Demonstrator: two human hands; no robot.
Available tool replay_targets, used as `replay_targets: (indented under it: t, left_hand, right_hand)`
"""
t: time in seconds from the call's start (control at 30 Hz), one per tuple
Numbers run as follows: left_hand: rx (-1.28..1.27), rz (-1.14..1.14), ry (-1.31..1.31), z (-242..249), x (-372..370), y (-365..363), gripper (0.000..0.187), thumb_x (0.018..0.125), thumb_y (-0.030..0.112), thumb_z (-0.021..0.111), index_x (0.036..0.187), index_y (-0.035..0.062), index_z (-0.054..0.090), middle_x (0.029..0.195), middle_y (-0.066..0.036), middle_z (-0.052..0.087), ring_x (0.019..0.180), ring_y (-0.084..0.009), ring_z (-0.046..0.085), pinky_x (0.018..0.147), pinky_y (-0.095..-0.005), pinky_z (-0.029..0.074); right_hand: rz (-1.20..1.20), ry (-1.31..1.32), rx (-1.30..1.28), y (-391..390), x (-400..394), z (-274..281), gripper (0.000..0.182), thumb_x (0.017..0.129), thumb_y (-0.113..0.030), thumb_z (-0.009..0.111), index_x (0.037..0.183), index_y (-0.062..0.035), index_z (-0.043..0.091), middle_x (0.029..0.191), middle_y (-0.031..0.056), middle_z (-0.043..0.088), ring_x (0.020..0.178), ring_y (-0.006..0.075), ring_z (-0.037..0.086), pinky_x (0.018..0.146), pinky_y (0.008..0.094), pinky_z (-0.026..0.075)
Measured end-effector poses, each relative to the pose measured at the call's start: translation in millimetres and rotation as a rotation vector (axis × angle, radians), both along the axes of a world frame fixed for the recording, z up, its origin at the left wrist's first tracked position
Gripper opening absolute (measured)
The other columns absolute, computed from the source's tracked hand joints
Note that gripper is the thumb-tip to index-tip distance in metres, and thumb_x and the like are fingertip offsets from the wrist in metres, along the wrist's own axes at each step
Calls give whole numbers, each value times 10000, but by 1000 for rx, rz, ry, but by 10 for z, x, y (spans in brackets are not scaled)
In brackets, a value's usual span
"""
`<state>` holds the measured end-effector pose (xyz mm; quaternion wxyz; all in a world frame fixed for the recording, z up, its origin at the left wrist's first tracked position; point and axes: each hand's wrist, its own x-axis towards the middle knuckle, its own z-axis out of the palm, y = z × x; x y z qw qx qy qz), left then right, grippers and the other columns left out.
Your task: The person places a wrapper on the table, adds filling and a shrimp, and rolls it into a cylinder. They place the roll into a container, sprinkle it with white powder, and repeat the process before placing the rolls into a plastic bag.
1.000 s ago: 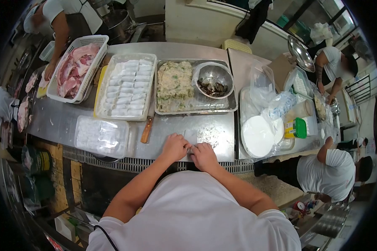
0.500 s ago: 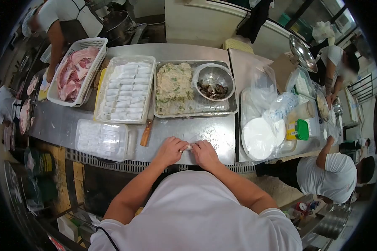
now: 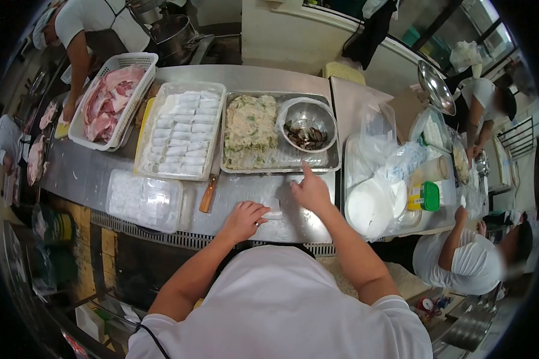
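Observation:
Low over the steel table, my left hand (image 3: 245,221) has its fingers closed at the left end of a small white roll (image 3: 273,213). My right hand (image 3: 313,192) is apart from the roll, its index finger stretched out towards the front rim of a metal tray (image 3: 281,169); nothing shows in it. That tray bears a pale filling with green bits (image 3: 250,128) and a steel bowl (image 3: 287,140) of dark pieces. Left of it, a white tray (image 3: 141,161) contains rows of similar white rolls (image 3: 182,128). A wooden-handled knife (image 3: 208,194) lies between.
A clear plastic box (image 3: 144,200) lies at front left, behind it a white basket (image 3: 78,136) of raw meat. On the right are plastic bags (image 3: 401,158), round white sheets (image 3: 368,206) and a green-yellow tub (image 3: 424,196). Other people work at both sides.
My right hand has left the roll and moved up and right, its index finger now extended near the metal tray. My left hand stays by the roll, which shows more.

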<state>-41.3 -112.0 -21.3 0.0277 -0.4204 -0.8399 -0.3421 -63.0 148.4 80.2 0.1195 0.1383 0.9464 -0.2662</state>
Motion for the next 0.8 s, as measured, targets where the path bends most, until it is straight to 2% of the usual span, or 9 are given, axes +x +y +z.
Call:
replay_targets:
  t: [0.07, 0.17, 0.27, 0.4, 0.43, 0.53, 0.63, 0.73, 0.8]
  left_hand:
    - [13, -3, -7, 4, -3, -13, 363, 901, 230, 762, 1248, 140, 707, 1180, -32, 702, 1114, -250, 626, 940, -418, 466]
    - [14, 12, -15, 4, 25, -27, 363, 902, 239, 762, 1249, 150, 706, 1174, -18, 707, 1114, -242, 625, 938, -413, 465]
    - [27, 24, -27, 51, 53, -36, 375, 878, 216, 784, 1238, 139, 712, 1174, -22, 712, 1096, -259, 633, 936, -423, 473]
    - [28, 38, -19, 90, 79, -40, 378, 863, 224, 797, 1224, 144, 718, 1179, -12, 717, 1087, -259, 638, 938, -425, 477]
    - [27, 39, -9, 82, 83, -45, 374, 864, 229, 796, 1220, 144, 718, 1175, -13, 717, 1087, -257, 637, 940, -423, 476]
    - [30, 40, 7, 40, 79, -42, 362, 868, 244, 791, 1209, 144, 719, 1166, -16, 717, 1088, -254, 635, 947, -419, 474]
    - [39, 47, -2, 16, 93, -54, 352, 874, 254, 786, 1201, 144, 718, 1163, -17, 714, 1093, -253, 631, 955, -419, 472]
    - [49, 45, 0, -1, 108, -63, 349, 878, 257, 782, 1201, 143, 717, 1165, -16, 706, 1101, -251, 625, 961, -421, 470]
    - [53, 49, 12, -10, 101, -60, 345, 881, 258, 779, 1200, 141, 716, 1168, -17, 701, 1108, -249, 621, 963, -423, 470]
  right_hand:
    - [115, 39, 153, 133, -212, -89, 629, 876, -291, 694, 1384, 58, 563, 1057, 299, 735, 1022, 462, 713, 909, 529, 574]
    - [275, -159, 202, 37, -436, -38, 513, 852, -267, 687, 1245, 61, 646, 1078, 300, 736, 1062, 463, 707, 959, 513, 568]
    - [358, -109, 139, -205, -512, -105, 445, 830, -250, 692, 1148, 61, 679, 1108, 316, 726, 1079, 453, 706, 976, 499, 561]
    - [415, 79, -107, -513, -566, -378, 594, 799, -261, 716, 1302, 49, 653, 1118, 331, 714, 1113, 464, 685, 1007, 495, 539]
    - [481, 218, -57, -619, -583, -445, 656, 814, -222, 720, 1417, 9, 606, 1013, 282, 748, 923, 407, 746, 831, 476, 603]
    - [194, -315, -564, -832, -627, -118, 688, 872, -145, 697, 1525, -23, 516, 904, 196, 747, 679, 274, 718, 608, 397, 597]
    - [50, -336, -780, -891, -628, -75, 711, 919, -89, 664, 1592, -64, 436, 817, 118, 708, 533, 154, 611, 456, 312, 501]
    - [146, -334, -628, -924, -619, -97, 690, 923, -85, 650, 1586, -110, 459, 773, 105, 693, 556, 174, 628, 470, 345, 516]
    - [134, -415, -815, -939, -692, -128, 722, 926, -68, 645, 1608, -89, 408, 802, 101, 697, 577, 165, 635, 488, 331, 520]
